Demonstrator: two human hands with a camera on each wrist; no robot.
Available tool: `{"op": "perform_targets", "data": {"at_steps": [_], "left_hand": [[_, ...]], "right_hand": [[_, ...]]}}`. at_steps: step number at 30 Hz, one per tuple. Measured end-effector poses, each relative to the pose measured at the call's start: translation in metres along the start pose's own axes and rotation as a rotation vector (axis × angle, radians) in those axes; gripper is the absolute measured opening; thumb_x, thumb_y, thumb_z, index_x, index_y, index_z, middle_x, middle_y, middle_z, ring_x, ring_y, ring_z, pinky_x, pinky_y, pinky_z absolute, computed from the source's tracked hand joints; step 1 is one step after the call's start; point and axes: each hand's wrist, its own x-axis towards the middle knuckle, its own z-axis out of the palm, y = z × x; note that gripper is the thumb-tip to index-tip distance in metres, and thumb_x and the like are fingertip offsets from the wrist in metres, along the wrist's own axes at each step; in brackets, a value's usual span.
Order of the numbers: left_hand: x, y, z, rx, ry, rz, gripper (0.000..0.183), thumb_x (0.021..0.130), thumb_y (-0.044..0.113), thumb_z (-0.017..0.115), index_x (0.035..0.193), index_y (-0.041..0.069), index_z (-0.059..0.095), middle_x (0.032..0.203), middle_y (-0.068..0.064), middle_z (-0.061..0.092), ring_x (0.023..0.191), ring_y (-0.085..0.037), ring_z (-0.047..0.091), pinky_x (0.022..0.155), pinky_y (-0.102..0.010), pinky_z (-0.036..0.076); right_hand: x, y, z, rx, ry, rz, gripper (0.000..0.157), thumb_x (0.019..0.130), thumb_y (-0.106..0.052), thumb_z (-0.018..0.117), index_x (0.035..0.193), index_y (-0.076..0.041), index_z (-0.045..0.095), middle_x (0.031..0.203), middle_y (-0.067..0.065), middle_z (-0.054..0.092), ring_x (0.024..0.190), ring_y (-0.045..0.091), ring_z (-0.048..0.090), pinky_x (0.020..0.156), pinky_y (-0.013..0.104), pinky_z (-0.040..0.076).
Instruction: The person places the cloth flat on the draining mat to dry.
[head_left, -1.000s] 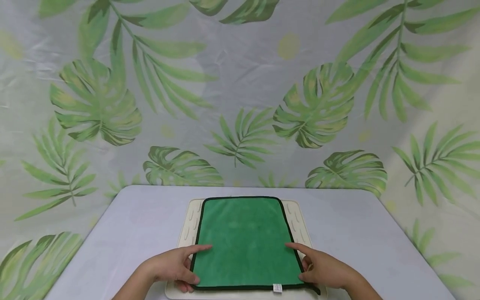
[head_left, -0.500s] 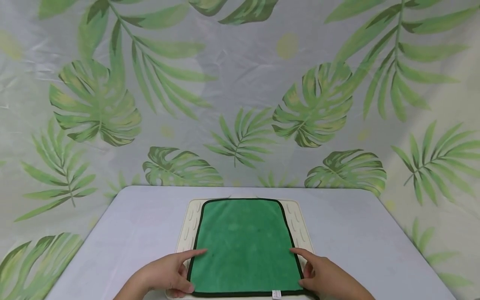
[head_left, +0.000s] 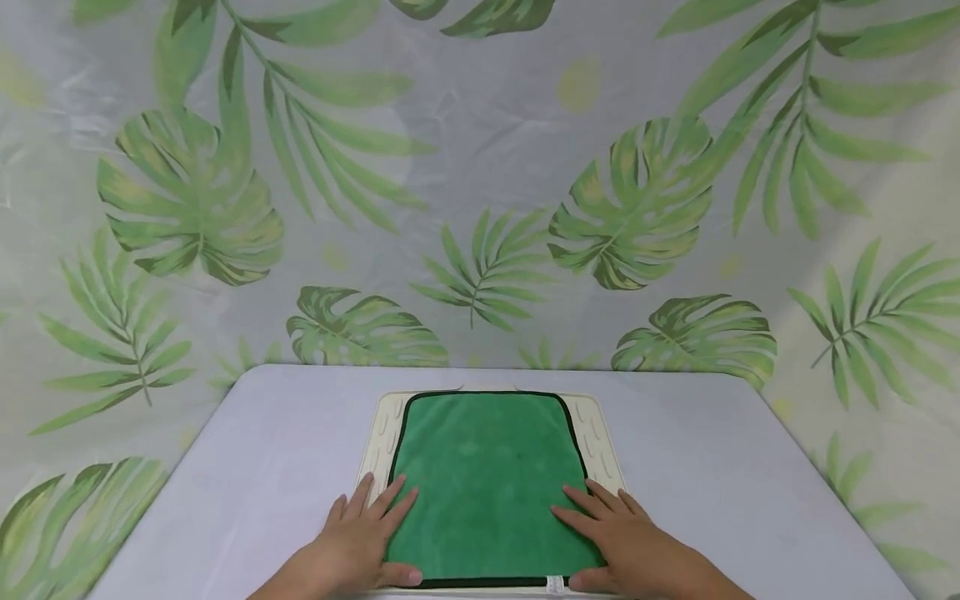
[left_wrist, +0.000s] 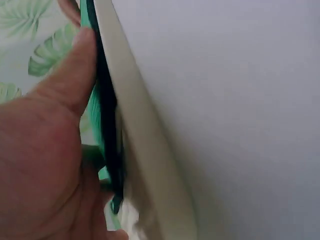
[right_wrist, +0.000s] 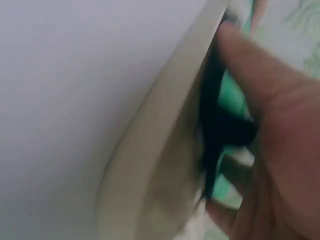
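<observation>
A green cloth with a dark border lies spread over a cream ridged board. My left hand rests on the cloth's near left corner, fingers spread, the thumb along the front edge. On the near right corner lies my right hand, its fingers spread too and its thumb beside a small white tag. In the left wrist view the thumb touches the dark border above the board's rim. The right wrist view is blurred; there the thumb lies at the border.
Board and cloth sit on a white table. The board's ridged sides show left and right of the cloth. Behind the table hangs a leaf-patterned curtain.
Earlier both hands pinched the cloth's near corners. Now their fingers are spread flat on it. The hands have moved slightly inward, and the cloth lies flat on the board.
</observation>
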Motion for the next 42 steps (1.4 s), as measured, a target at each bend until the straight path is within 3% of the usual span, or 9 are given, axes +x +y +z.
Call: {"op": "perform_targets", "data": {"at_steps": [3,8,12,15,17,26,31,36,42], "left_hand": [[-0.003,-0.010,-0.005,-0.008,-0.012,-0.051,0.114,0.072,0.088,0.058,0.162,0.025,0.030,0.172,-0.004,0.021,0.156,-0.051,0.007,0.113,-0.081,0.016],[-0.002,-0.004,-0.028,-0.031,0.008,-0.100,0.110,0.078,0.076,0.068,0.161,0.015,0.031,0.171,-0.008,0.024,0.156,-0.051,0.011,0.115,-0.079,0.016],[0.024,0.000,-0.030,-0.050,0.026,0.014,0.101,0.087,0.073,0.062,0.163,0.014,0.027,0.172,-0.011,0.018,0.157,-0.047,0.010,0.118,-0.076,0.016],[0.046,-0.002,-0.032,-0.037,-0.015,0.111,0.099,0.090,0.072,0.059,0.164,0.015,0.024,0.173,-0.010,0.015,0.158,-0.044,0.010,0.120,-0.073,0.016],[0.053,-0.004,-0.037,-0.014,-0.045,0.127,0.098,0.090,0.070,0.060,0.164,0.016,0.023,0.173,-0.009,0.016,0.159,-0.041,0.013,0.121,-0.072,0.016],[0.065,-0.006,-0.066,0.127,-0.120,-0.065,0.095,0.090,0.068,0.062,0.161,0.014,0.032,0.170,-0.010,0.027,0.157,-0.040,0.021,0.123,-0.068,0.015],[0.085,-0.005,-0.077,0.079,-0.090,-0.100,0.085,0.096,0.064,0.057,0.159,0.012,0.036,0.165,-0.023,0.030,0.155,-0.048,0.018,0.123,-0.066,0.019],[0.098,-0.004,-0.081,0.008,-0.095,-0.124,0.079,0.099,0.064,0.052,0.157,0.012,0.040,0.165,-0.022,0.031,0.156,-0.051,0.012,0.123,-0.068,0.018],[0.100,-0.010,-0.079,-0.099,-0.039,-0.130,0.072,0.104,0.054,0.049,0.154,0.003,0.042,0.164,-0.021,0.035,0.154,-0.053,0.014,0.123,-0.068,0.018]], "right_hand": [[-0.003,0.014,-0.004,0.034,-0.001,0.059,0.087,0.086,-0.068,0.065,0.157,-0.022,0.042,0.165,0.014,0.035,0.151,0.053,0.025,0.108,0.082,0.022],[0.004,0.020,-0.013,0.024,0.060,0.089,0.088,0.085,-0.064,0.070,0.155,-0.016,0.045,0.162,0.017,0.038,0.151,0.052,0.026,0.109,0.080,0.023],[0.026,0.010,-0.017,0.011,0.054,0.010,0.085,0.089,-0.059,0.070,0.156,-0.014,0.042,0.164,0.019,0.035,0.151,0.049,0.028,0.112,0.078,0.025],[0.042,0.009,-0.018,0.016,0.012,-0.027,0.086,0.089,-0.059,0.070,0.157,-0.016,0.040,0.165,0.017,0.034,0.152,0.047,0.029,0.113,0.078,0.023],[0.049,0.013,-0.020,0.019,-0.004,-0.010,0.089,0.087,-0.060,0.073,0.157,-0.016,0.041,0.165,0.017,0.033,0.152,0.046,0.030,0.114,0.078,0.020],[0.054,0.036,-0.038,0.001,0.021,0.178,0.091,0.082,-0.052,0.081,0.154,-0.011,0.045,0.162,0.021,0.037,0.149,0.046,0.034,0.114,0.079,0.017],[0.067,0.030,-0.043,-0.003,0.030,0.128,0.084,0.087,-0.048,0.079,0.153,-0.008,0.046,0.160,0.026,0.037,0.147,0.051,0.034,0.112,0.078,0.023],[0.084,0.028,-0.039,-0.027,-0.007,0.046,0.082,0.090,-0.049,0.074,0.155,-0.011,0.043,0.164,0.022,0.033,0.152,0.050,0.027,0.115,0.077,0.021],[0.092,0.034,-0.036,0.011,-0.023,0.078,0.087,0.088,-0.053,0.076,0.157,-0.014,0.040,0.167,0.020,0.028,0.154,0.046,0.025,0.118,0.076,0.016]]}}
